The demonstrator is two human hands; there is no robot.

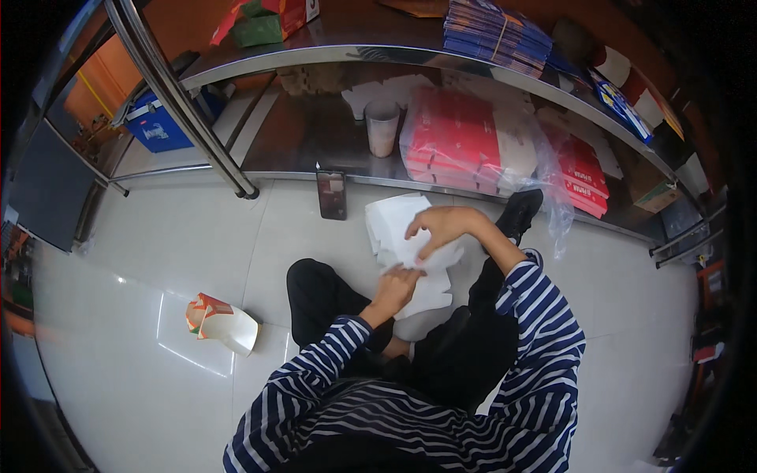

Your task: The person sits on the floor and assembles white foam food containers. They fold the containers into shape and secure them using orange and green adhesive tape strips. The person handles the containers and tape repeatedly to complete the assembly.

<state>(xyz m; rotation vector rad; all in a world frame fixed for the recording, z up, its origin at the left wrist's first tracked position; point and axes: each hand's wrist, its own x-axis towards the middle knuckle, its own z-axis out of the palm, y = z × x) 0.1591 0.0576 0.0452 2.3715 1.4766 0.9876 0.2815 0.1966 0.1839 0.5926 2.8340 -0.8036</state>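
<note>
Several white paperboard pieces (397, 213) with shaped, notched edges lie overlapped on the floor between my legs. My left hand (394, 290) is closed, fingertips together on the near part of an upper white piece (404, 251). Over the same piece, my right hand (443, 226) is curved, with thumb and fingers apart; whether its fingertips touch the board is hard to make out. Left of my knee, an orange and white folded paperboard food carton (229, 325) lies on its side.
A phone (332, 195) leans against the steel shelf (347, 167) ahead. On the lower shelf stand a cup (382, 130) and plastic-wrapped red packs (453, 138). Banded blue flat cartons (497, 38) sit above. A blue cooler box (162, 122) is at far left. My shoe (522, 213) is near the shelf edge.
</note>
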